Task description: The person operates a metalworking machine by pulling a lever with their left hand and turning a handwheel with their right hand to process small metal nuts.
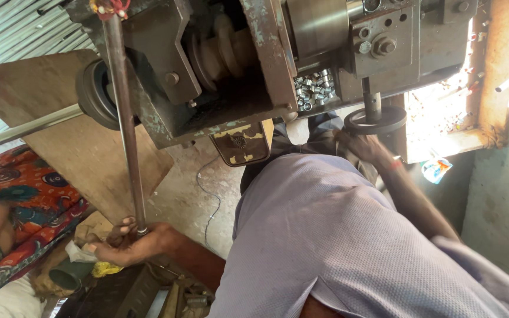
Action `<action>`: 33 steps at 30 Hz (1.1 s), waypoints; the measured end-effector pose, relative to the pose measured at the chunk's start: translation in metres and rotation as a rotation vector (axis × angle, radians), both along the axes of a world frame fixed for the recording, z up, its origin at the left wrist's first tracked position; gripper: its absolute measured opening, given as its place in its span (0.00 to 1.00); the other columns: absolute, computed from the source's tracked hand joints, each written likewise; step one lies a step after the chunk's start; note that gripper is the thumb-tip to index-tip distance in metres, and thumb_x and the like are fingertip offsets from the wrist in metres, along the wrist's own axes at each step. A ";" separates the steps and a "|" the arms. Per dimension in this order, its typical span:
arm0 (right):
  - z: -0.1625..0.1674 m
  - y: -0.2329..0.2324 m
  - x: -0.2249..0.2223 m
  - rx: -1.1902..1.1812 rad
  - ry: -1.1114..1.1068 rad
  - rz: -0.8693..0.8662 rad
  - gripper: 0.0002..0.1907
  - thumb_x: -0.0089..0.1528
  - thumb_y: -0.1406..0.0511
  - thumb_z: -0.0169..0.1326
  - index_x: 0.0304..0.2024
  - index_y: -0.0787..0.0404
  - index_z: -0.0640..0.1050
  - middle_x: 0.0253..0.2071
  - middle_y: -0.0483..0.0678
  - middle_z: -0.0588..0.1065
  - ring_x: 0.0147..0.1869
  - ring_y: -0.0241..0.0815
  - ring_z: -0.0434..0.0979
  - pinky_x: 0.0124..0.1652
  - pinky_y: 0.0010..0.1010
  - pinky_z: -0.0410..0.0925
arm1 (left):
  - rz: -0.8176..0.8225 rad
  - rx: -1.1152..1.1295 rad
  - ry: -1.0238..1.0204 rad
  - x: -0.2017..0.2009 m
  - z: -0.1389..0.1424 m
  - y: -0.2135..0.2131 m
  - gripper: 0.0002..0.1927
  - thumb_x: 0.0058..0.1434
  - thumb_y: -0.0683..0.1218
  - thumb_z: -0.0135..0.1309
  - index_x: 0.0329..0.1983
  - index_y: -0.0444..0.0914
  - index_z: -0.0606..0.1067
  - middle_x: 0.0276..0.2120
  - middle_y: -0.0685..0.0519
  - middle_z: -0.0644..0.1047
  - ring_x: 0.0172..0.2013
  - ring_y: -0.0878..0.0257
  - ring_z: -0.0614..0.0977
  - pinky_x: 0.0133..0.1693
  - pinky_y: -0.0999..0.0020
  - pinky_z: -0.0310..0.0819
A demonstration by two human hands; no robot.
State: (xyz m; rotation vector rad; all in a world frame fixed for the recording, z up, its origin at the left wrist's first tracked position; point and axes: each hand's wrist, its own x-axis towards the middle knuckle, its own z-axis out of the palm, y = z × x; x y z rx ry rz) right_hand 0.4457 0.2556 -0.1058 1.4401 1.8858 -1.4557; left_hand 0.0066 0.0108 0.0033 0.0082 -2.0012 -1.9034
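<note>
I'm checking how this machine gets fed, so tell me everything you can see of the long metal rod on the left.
The long metal rod is a thin, round bar of dull grey-brown metal, straight and nearly upright in the view. Its upper end meets the machine, where red and yellow thread is tied. Its lower end sits in the left hand, whose fingers curl around it. A paler bar crosses behind it.

Near the one machine [231, 65] there are two hands, one long lever rod [124, 112], one handwheel [376, 121] and many small metal rings [314, 88].
</note>
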 end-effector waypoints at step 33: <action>-0.006 -0.032 0.032 0.311 0.194 -1.284 0.38 0.75 0.42 0.38 0.27 0.63 0.76 0.20 0.44 0.70 0.20 0.32 0.65 0.20 0.25 0.56 | -0.139 -0.203 0.141 -0.001 -0.007 -0.008 0.32 0.74 0.59 0.38 0.59 0.24 0.72 0.27 0.54 0.72 0.25 0.69 0.75 0.27 0.77 0.69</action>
